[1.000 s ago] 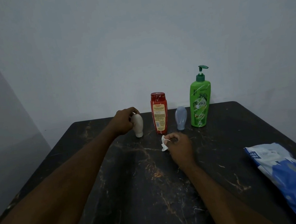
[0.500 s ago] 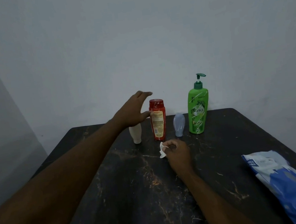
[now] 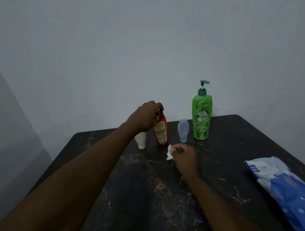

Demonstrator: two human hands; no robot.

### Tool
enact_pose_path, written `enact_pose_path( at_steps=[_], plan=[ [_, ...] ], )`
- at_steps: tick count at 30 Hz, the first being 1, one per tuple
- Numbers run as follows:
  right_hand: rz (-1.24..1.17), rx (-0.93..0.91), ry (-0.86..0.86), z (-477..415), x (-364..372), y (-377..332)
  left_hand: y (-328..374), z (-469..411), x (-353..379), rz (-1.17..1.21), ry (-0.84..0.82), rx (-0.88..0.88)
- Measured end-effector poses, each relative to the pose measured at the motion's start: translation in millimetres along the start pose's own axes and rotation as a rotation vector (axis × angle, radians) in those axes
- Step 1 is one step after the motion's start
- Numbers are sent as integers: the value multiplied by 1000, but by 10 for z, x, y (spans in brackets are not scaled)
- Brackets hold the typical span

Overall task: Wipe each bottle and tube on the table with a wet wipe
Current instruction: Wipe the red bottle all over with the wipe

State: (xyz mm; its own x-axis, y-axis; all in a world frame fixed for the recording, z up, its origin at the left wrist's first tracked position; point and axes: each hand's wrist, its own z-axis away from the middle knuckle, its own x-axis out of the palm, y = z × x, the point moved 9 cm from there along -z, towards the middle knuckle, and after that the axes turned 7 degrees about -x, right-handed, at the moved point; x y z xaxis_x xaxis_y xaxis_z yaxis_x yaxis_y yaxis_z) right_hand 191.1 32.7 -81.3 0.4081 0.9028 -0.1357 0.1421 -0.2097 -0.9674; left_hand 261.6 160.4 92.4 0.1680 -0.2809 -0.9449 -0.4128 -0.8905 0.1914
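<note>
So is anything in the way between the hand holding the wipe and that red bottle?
Nothing visible. Only bare table lies between the right hand with its wipe and the red bottle, whose top the left hand grips. The white tube and blue tube flank it.

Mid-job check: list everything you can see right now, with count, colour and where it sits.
white tube: 1, white, cap-down, left end of the far row
red bottle: 1, red with yellow label, right of the white tube
blue-grey tube: 1, pale blue-grey, cap-down, between red and green bottles
green pump bottle: 1, green, upright, right end of the row
wet wipe: 1, white, crumpled, in front of the red bottle
wipes pack: 1, blue and white, near right table edge
table: 1, black, veined
left hand: grips the red bottle's top
right hand: pinches the wet wipe
</note>
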Motion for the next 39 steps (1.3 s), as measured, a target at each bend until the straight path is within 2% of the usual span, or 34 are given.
enact_pose_path(
  at_steps=[4,11,14,18,21,25,28,35,39],
  plan=[
    [-130,39,33,59,-128,-65,-146,372,-113,119,90,-128],
    [-224,120,-58,533,-419,-67,-471,1438,-73,541,212,-413],
    [-114,155,-105,867,-790,-71,-555,1969,232,751,159,-551],
    [109,40,-92,1256,-1285,-194,-398,2583,677,1117,61,-719],
    [296,-56,-58,1478,-1473,-268,-196,2803,810,1235,22,-702],
    [487,-224,46,1697,-1578,-384,-18,2907,899,1178,-62,-595],
    [525,-304,93,1819,-1608,-427,34,2926,957,888,-120,-456],
    [517,-278,108,1866,-1605,-417,138,2958,904,663,-96,-316],
    [499,-263,122,1863,-1631,-421,154,2977,882,635,-84,-283]
  ],
)
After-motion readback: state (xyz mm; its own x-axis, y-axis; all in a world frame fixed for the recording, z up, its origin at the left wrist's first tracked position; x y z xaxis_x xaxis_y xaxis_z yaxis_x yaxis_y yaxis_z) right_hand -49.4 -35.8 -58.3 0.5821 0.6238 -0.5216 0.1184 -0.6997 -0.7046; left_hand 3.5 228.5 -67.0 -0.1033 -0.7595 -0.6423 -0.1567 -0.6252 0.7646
